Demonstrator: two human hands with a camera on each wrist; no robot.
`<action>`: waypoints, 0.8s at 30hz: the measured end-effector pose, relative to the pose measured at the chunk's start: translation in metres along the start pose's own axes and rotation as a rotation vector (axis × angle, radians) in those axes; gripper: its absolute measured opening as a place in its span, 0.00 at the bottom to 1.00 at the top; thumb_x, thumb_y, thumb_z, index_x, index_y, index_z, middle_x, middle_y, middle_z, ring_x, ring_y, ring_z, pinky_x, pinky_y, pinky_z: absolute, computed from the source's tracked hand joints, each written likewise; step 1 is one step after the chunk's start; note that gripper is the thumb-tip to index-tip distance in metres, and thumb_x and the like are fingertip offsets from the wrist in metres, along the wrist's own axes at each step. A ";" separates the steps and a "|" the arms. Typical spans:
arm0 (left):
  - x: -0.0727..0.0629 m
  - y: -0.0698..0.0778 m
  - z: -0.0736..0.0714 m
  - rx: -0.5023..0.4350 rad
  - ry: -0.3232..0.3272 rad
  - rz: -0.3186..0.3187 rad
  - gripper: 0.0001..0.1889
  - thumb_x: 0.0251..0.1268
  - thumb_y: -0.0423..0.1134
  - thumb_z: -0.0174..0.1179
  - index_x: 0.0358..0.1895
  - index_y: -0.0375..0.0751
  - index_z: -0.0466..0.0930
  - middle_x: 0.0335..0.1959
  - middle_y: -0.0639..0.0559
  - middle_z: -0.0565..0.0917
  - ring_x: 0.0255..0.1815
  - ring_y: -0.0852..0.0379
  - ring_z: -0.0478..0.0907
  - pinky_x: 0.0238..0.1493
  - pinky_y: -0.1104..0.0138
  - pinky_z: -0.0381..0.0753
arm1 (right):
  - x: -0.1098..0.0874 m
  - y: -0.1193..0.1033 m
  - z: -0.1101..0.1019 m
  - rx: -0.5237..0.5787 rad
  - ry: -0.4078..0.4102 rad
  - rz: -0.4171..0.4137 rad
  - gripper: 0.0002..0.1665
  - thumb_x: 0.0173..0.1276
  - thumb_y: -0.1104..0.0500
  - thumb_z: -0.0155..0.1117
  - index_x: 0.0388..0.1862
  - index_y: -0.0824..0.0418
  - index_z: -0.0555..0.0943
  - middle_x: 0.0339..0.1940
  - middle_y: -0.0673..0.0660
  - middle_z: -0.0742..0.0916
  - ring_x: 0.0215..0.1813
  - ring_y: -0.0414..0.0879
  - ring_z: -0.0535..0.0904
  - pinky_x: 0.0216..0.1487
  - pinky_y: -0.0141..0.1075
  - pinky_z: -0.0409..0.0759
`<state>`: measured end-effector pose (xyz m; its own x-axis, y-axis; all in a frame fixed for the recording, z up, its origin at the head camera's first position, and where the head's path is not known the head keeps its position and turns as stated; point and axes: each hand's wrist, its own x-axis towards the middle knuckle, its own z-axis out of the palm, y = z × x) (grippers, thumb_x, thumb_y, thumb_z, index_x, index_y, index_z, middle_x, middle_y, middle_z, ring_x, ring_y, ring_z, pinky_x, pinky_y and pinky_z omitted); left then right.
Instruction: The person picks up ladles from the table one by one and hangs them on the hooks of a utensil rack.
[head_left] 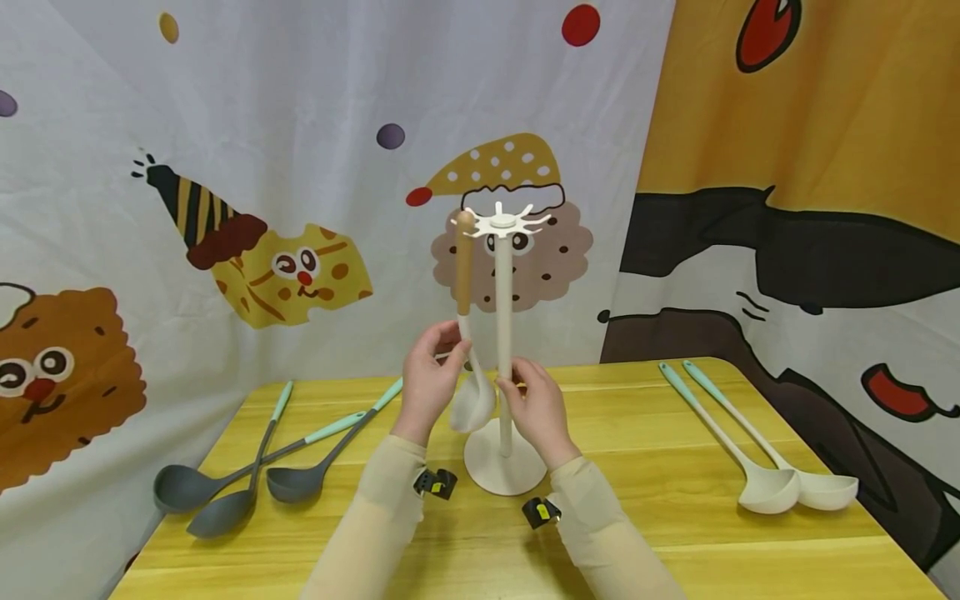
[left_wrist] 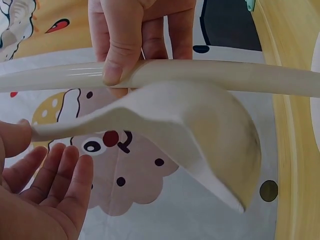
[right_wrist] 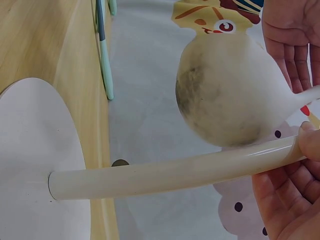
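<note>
A white ladle (head_left: 464,275) with a wooden handle hangs upright, bowl down, to the left of a white utensil stand (head_left: 504,308). My left hand (head_left: 431,379) pinches the ladle's white shaft just below the wood, thumb on the near side. The handle's top overlaps the hooks (head_left: 502,222) of the stand in the head view. With thumb and fingers, my right hand (head_left: 542,408) holds the stand's pole at its lower half. Dark smudges mark the underside of the ladle bowl (right_wrist: 220,95), which is right beside the pole. The stand's round base (head_left: 491,467) sits on the table.
Three grey ladles (head_left: 225,512) with mint handles lie crossed on the left of the wooden table (head_left: 645,550). Two white ladles (head_left: 768,487) with mint handles lie side by side on the right. A printed cloth (head_left: 315,100) hangs behind the table.
</note>
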<state>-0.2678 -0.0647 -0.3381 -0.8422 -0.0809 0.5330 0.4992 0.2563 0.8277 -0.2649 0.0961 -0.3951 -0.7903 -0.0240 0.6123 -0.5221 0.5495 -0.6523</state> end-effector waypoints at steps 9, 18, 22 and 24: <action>-0.004 -0.002 -0.001 -0.001 -0.005 0.044 0.15 0.70 0.35 0.61 0.57 0.36 0.80 0.47 0.44 0.84 0.48 0.48 0.81 0.48 0.55 0.82 | 0.000 0.000 0.000 0.006 0.001 0.002 0.11 0.68 0.63 0.67 0.49 0.62 0.82 0.40 0.57 0.83 0.44 0.52 0.81 0.43 0.45 0.84; -0.007 -0.002 -0.005 0.047 -0.039 0.035 0.20 0.72 0.37 0.60 0.64 0.38 0.76 0.52 0.43 0.83 0.50 0.48 0.80 0.51 0.55 0.81 | -0.001 -0.001 -0.001 0.002 -0.012 0.013 0.12 0.69 0.62 0.66 0.51 0.62 0.81 0.41 0.57 0.83 0.45 0.52 0.82 0.43 0.46 0.83; -0.009 -0.004 -0.007 0.068 -0.057 0.053 0.22 0.71 0.37 0.60 0.66 0.38 0.74 0.53 0.43 0.82 0.52 0.48 0.80 0.52 0.55 0.80 | -0.001 0.000 -0.001 0.001 -0.009 0.013 0.12 0.69 0.62 0.67 0.50 0.62 0.81 0.41 0.57 0.83 0.45 0.52 0.82 0.43 0.46 0.83; -0.010 -0.005 -0.007 0.079 -0.070 0.058 0.23 0.71 0.37 0.61 0.67 0.38 0.73 0.54 0.43 0.82 0.53 0.48 0.80 0.53 0.55 0.80 | -0.001 0.000 -0.001 0.003 -0.006 0.012 0.12 0.69 0.62 0.67 0.50 0.62 0.81 0.41 0.57 0.83 0.45 0.52 0.82 0.43 0.46 0.83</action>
<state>-0.2604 -0.0722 -0.3457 -0.8259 0.0035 0.5639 0.5325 0.3337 0.7779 -0.2642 0.0966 -0.3950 -0.7982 -0.0226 0.6019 -0.5138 0.5472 -0.6608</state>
